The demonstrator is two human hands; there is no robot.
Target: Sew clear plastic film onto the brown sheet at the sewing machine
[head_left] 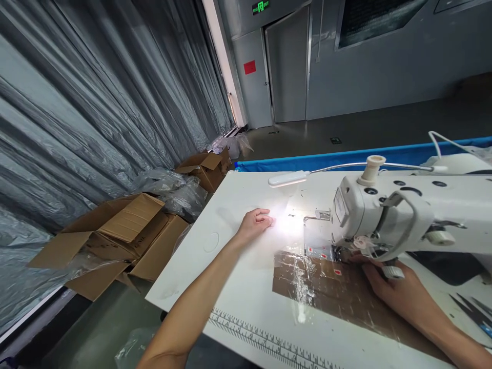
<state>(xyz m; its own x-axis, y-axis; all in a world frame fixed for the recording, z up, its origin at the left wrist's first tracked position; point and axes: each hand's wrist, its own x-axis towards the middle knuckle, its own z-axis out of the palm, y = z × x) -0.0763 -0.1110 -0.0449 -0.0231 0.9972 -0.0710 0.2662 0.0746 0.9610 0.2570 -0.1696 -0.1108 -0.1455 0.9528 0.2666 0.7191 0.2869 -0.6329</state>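
Observation:
My left hand (pixel 257 224) is over the white sewing table (pixel 192 271), left of the lamp's bright glare. Its fingers are curled together; the glare hides what they hold, if anything. My right hand (pixel 395 287) reaches under the head of a white sewing machine (pixel 357 205), its fingertips close to the presser foot (pixel 338 253) and partly hidden by the machine. Beneath and beside that hand, brown tape-like sheeting (pixel 307 282) with a shiny clear layer and small red marks covers the table. A metal plate (pixel 317 233) lies left of the needle area.
A white lamp (pixel 288 178) on a bendy neck shines on the table. Printed ruler marks (pixel 265 341) run along the front edge. Scissors (pixel 474 312) lie at the right. Open cardboard boxes (pixel 130 230) and clear plastic bags (pixel 172 189) stand left, below a grey curtain (pixel 96 92).

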